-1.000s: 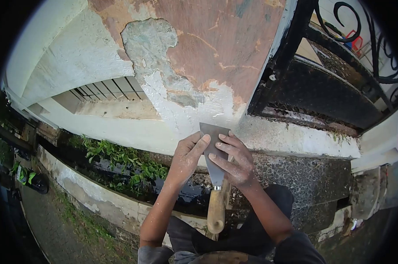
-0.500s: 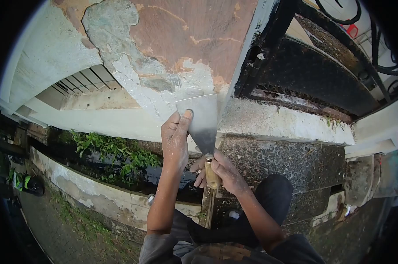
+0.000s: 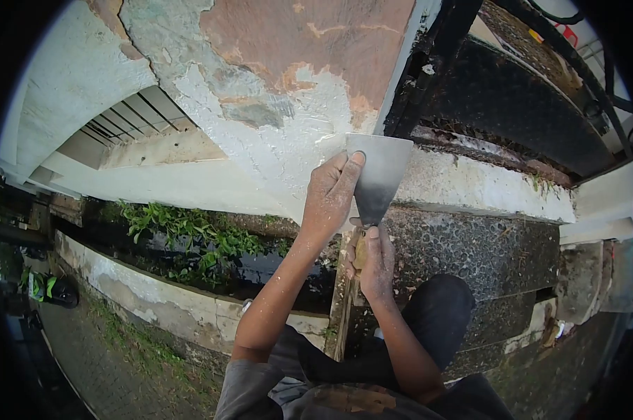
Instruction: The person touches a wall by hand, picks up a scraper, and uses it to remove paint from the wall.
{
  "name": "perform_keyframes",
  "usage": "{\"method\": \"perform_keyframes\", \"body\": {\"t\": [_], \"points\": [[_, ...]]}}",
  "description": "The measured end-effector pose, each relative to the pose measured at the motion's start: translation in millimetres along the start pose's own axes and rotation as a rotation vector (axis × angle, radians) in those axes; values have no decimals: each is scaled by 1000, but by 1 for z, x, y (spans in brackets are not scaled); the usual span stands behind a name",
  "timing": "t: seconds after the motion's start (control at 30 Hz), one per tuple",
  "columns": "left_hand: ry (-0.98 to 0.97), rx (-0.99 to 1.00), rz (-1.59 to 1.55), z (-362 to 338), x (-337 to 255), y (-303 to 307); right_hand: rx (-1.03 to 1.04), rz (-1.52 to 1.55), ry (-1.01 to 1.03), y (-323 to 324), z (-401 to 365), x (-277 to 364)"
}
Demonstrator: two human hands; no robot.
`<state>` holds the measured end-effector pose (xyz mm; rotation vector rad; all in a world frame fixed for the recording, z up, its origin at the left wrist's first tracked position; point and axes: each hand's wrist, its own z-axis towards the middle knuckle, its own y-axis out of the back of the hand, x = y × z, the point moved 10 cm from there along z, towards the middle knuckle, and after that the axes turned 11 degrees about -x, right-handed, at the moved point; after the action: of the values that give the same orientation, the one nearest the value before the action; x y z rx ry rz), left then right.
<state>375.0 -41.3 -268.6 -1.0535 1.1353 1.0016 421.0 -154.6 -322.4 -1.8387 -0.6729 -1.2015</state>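
Note:
A wide putty knife (image 3: 385, 171) is held across both hands, its grey blade pointing up and away from me. My left hand (image 3: 330, 192) pinches the left edge of the blade, thumb flat on the near face. Lower down, my right hand (image 3: 377, 267) is closed round the wooden handle, which mostly hides behind the fingers. Pale dust covers both hands. Behind the blade stands the wall (image 3: 260, 164), with white paint below and bare reddish and grey patches (image 3: 309, 42) above. In this view the blade overlaps the wall's right corner and the ledge.
A black metal gate (image 3: 512, 105) stands at the right above a white-painted ledge (image 3: 484, 182). Left of me runs a water channel with green plants (image 3: 197, 238), bordered by a low concrete wall (image 3: 141, 290). A barred opening (image 3: 138, 119) is in the wall's left part.
Both hands and the putty knife have shifted right, taking the blade from in front of the white paint to the corner. My right hand's fingers now wrap more of the handle.

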Motion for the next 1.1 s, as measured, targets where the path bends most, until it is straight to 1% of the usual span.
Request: {"method": "perform_keyframes", "body": {"t": [0.1,0.27,0.4,0.47,0.6,0.63,0.73,0.83,0.93,1.1], "points": [[-28,-71,-1,-2,1,5,-27,3,40,-2,2,-7],[-141,-67,194,0,-12,8,-100,-42,77,1,17,-17],[-188,-113,262,1,-21,10,-108,-2,9,-10,16,-23],[-150,-109,187,0,-13,9,-126,26,-29,-11,12,-30],[-166,-95,22,1,-8,6,-156,-36,126,-2,20,-26],[-122,-63,16,2,-6,3,-151,-50,118,-2,21,-25],[-116,-53,42,1,-15,2,-162,-54,31,-1,18,-21],[-106,-56,70,0,-3,4,-148,-47,51,0,18,-22],[-128,-95,24,-3,0,3,-164,-98,72,8,24,-24],[-76,-92,32,-4,1,4,-99,-62,69,-1,14,-21]]}}
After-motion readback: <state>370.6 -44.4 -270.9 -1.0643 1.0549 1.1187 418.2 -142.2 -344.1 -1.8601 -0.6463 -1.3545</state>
